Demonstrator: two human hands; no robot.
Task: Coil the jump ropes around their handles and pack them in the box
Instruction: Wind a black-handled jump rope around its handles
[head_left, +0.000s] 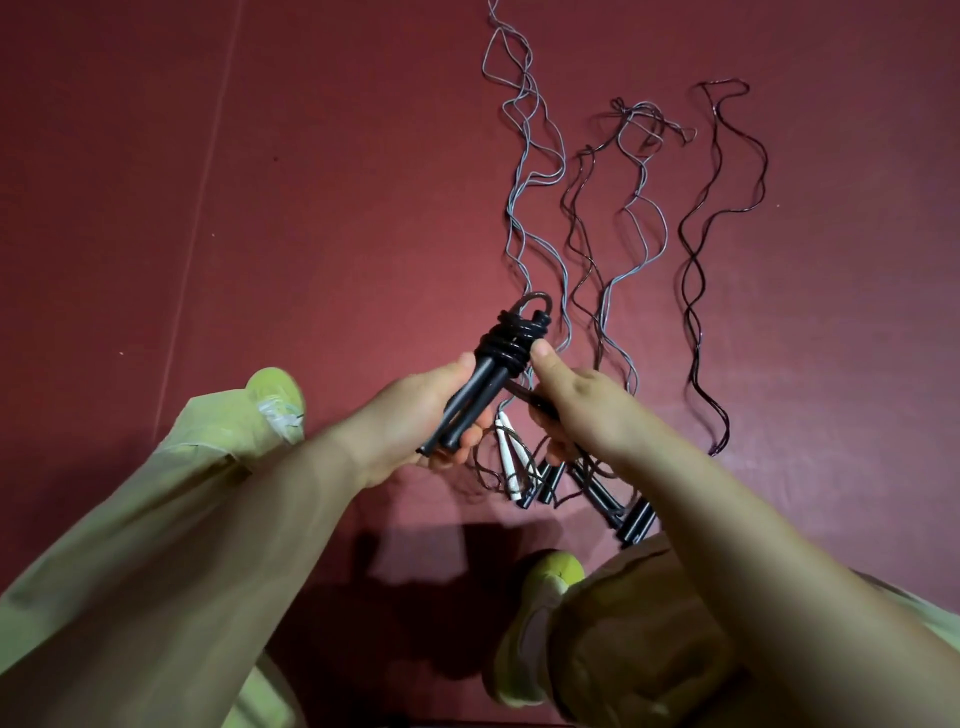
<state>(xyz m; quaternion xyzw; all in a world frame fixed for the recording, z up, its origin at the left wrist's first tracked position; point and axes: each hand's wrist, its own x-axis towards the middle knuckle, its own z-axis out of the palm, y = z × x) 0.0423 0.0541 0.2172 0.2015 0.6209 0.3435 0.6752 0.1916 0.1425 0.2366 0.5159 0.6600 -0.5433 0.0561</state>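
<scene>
Left hand (431, 410) grips one nearly coiled black rope (511, 338); right hand (576, 410) pinches — seemingly — its tail; several ropes (613, 249) lie uncoiled — no box in view.

An exercise space, likely a gym: dark red padded floor mat (311, 208) fills the frame, jump ropes (639, 218) spread upper right.
</scene>
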